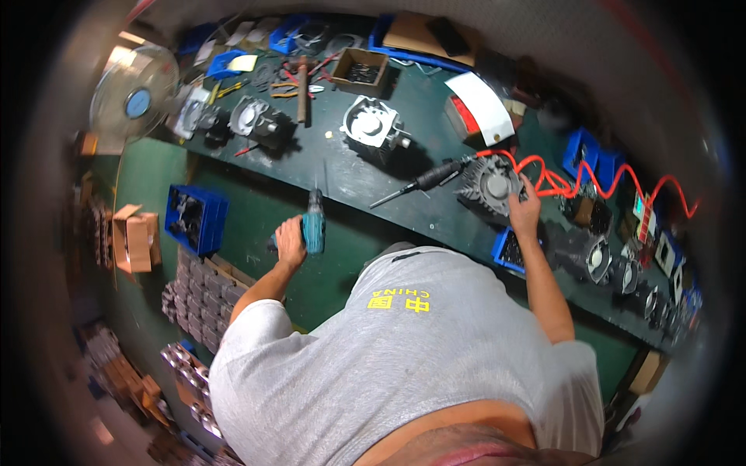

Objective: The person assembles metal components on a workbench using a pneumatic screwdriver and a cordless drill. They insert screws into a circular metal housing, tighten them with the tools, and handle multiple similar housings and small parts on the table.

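Note:
My left hand (291,244) is wrapped around the handle of a teal and black cordless drill (314,227). The drill's long thin bit points away from me, over the near edge of the workbench. On the bench, my right hand (525,208) grips the right edge of a round, finned grey metal housing (488,183). Just left of that housing lies a black pen-shaped power tool (427,180) with a long thin tip. A second metal housing (371,124), with a bright flat face, stands farther back near the middle of the bench.
An orange coiled hose (575,177) runs rightward across the green workbench (318,147). Behind are a cardboard box of small dark parts (360,71), a hammer (303,93) and pliers. A blue bin (508,250) sits near my right forearm; a blue crate (196,220) and stacked castings (203,295) are left.

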### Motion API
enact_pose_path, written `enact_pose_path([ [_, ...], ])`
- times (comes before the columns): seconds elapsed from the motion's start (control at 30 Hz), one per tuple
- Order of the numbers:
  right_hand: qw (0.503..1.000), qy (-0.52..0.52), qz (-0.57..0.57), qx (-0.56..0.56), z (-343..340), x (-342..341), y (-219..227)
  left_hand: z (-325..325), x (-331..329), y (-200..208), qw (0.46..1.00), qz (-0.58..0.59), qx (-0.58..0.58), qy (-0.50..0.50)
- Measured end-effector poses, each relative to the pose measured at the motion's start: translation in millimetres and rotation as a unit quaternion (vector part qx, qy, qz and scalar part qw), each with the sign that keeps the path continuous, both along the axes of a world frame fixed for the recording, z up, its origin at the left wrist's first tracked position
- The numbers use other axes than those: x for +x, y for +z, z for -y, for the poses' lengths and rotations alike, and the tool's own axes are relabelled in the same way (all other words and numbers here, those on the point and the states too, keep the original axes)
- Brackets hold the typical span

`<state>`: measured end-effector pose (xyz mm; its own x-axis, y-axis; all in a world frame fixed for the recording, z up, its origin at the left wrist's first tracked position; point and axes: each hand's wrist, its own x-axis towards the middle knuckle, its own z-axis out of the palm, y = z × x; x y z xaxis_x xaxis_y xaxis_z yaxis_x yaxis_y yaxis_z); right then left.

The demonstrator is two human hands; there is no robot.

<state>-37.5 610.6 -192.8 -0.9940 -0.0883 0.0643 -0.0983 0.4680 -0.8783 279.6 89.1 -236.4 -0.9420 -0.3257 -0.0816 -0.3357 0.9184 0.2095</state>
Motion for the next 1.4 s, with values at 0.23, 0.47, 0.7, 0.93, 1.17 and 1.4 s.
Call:
enact_pose_path([
  [0.23,1.0,-0.002,-0.002,0.021,-7.1,-4.1,-3.4,20.2,-117.8,-54.9,0.998,-0.038,-0.057,0.016],
  [0.47,1.0,-0.02,-0.005,0.016,-3.5,1.1,1.4,-45.2,-137.5,-61.7,0.971,-0.232,0.031,-0.052],
  [0.7,1.0,-0.012,-0.015,-0.003,-4.1,0.5,1.7,-210.7,-237.1,-41.6,0.965,-0.073,0.21,-0.137],
  [0.93,1.0,-0.01,0.022,-0.005,-9.2,6.1,18.6,-251.9,-306.9,-81.3,0.97,0.139,0.156,-0.122],
  [1.17,0.999,0.008,-0.034,-0.027,-18.7,12.4,11.7,-226.7,-321.0,-52.4,0.941,0.155,0.257,-0.159],
  [1.4,0.997,0.011,-0.067,-0.047,-20.8,21.2,7.6,-232.0,-316.9,32.5,0.944,0.035,0.279,-0.174],
])
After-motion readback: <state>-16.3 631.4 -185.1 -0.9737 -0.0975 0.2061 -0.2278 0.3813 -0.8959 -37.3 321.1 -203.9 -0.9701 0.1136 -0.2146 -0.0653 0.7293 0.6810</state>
